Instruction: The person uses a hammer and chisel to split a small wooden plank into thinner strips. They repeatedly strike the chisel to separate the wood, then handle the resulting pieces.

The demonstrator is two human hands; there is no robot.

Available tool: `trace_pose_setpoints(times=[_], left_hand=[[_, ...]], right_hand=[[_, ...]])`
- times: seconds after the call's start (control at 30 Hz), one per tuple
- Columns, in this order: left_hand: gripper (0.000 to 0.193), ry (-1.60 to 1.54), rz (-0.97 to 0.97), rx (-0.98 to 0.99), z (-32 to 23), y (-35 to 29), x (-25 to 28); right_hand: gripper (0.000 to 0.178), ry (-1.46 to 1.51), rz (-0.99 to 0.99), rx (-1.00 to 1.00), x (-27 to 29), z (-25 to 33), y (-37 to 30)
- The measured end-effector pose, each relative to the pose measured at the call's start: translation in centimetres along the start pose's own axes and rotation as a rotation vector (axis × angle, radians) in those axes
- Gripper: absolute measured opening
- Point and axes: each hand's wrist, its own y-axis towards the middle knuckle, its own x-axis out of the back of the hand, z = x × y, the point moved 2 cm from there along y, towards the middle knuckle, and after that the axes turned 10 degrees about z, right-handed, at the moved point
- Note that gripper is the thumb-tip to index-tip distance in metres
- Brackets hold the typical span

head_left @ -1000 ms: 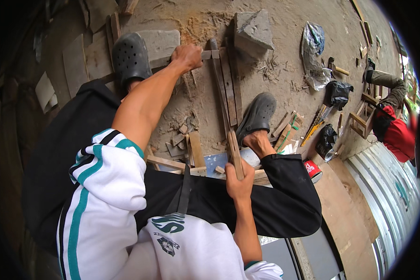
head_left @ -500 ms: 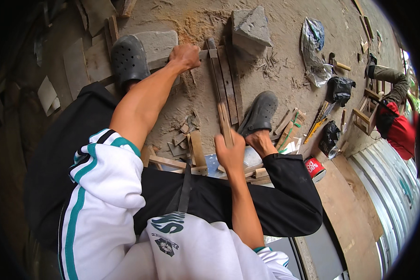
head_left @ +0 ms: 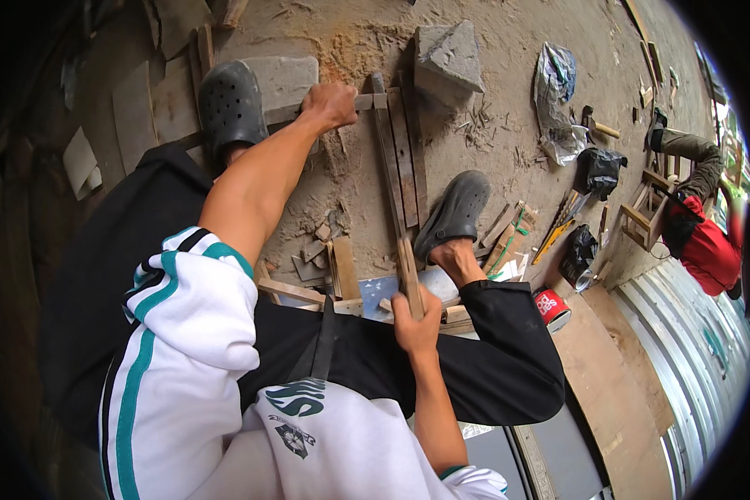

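My left hand (head_left: 331,106) is closed in a fist around a narrow wooden strip (head_left: 364,102), pressing it near a flat stone block (head_left: 277,79). The strip's right end meets a long narrow bar beside several dark wooden slats (head_left: 403,158) lying on the ground. My right hand (head_left: 417,319) is wrapped round the wooden handle (head_left: 409,275) of a long, thin saw-like tool, which points away from me toward the strip. Where its far end stops among the slats, I cannot tell. Dark clogs (head_left: 232,104) cover both my feet, one on each side of the work.
A rough concrete block (head_left: 448,62) stands beyond the slats. Wood offcuts (head_left: 342,267) lie before my lap. To the right are a hammer (head_left: 602,125), a black bag (head_left: 602,171), a yellow-edged tool (head_left: 552,240), a red can (head_left: 551,308) and corrugated sheeting (head_left: 683,333). Another person in red (head_left: 704,250) works farther off.
My right hand has drawn the wooden handle back toward my lap. My left hand keeps its grip on the strip in nearly the same place.
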Motion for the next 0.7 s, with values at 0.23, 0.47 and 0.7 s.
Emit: trace_pose_setpoints(times=[0.23,0.47,0.7], left_hand=[[0.026,-0.007,-0.030,-0.044,-0.1,-0.3,-0.1],[0.026,0.000,-0.034,-0.029,-0.2,-0.3,0.0],[0.027,-0.001,0.068,0.027,-0.7,-0.7,0.7]], right_hand=[[0.016,-0.024,0.039,-0.012,0.2,-0.1,1.2],[0.017,0.044,0.047,-0.063,-1.2,-0.9,3.4],[0.016,0.037,0.018,-0.036,-0.6,0.8,-0.6]])
